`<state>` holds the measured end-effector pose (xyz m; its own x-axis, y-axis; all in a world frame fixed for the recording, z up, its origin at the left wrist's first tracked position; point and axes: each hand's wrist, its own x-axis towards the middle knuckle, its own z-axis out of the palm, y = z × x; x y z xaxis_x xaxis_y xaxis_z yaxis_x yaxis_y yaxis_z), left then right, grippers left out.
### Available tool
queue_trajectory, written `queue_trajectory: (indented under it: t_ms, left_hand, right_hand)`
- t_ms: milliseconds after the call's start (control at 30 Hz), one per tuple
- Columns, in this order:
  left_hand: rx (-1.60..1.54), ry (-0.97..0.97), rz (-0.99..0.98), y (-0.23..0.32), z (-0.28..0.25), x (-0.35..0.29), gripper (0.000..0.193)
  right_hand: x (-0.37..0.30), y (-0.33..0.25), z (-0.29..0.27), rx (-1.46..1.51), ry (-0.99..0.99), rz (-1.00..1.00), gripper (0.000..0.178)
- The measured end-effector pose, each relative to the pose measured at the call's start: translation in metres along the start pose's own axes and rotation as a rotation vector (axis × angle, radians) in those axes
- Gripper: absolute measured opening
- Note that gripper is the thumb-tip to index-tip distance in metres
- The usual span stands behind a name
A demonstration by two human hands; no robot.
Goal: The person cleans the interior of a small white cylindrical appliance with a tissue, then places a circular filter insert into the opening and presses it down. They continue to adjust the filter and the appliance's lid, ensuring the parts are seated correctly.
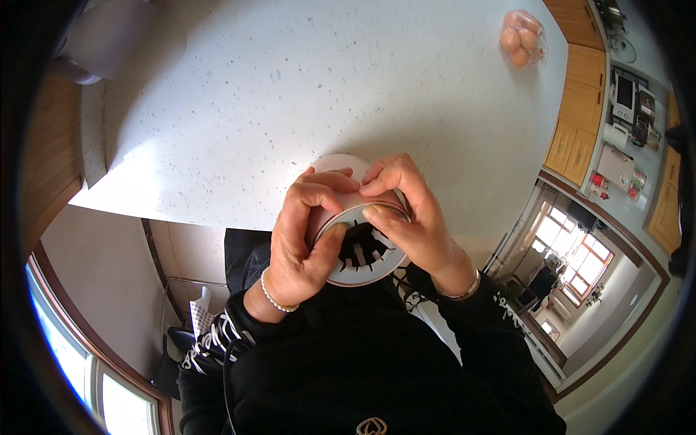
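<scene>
Near the front edge of the table, I hold a round, pale pink and white device (366, 277) tilted toward me. Black fins (362, 250) stand in a circle inside its white ring, and a pale disc shows behind its far side. My left hand (308, 228) is closed around the left rim, its thumb on the inside and its fingers bent over the pink outer wall. On the far right of the rim, my right hand (413, 214) is closed too, with its thumb on the edge and its fingertips meeting the left fingers. The fingers hide much of the pink wall.
A white speckled table (290, 94) spreads out ahead. Brown eggs in a clear bag (522, 40) lie at its far right. A blurred greyish rounded object (123, 40) is at the far left. Wooden cabinets (580, 109) and a kitchen counter line the right.
</scene>
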<state>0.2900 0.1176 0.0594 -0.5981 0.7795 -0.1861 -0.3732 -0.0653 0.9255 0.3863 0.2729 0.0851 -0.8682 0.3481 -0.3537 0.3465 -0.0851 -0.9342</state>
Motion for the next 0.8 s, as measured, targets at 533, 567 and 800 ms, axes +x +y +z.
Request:
queue_trajectory:
  t_ms: [533, 567, 800]
  left_hand:
    - [-0.036, 0.031, 0.044, -0.012, 0.007, 0.001, 0.019]
    - [-0.032, 0.015, 0.049, -0.01, 0.006, 0.002, 0.021]
    - [0.217, -0.034, -0.005, 0.009, -0.001, -0.003, 0.039]
  right_hand:
    - [-0.004, 0.024, -0.003, 0.057, -0.04, -0.137, 0.024]
    - [-0.003, 0.023, -0.005, 0.046, -0.051, -0.141, 0.025]
    - [-0.02, 0.029, -0.019, 0.131, 0.223, -0.129, 0.057]
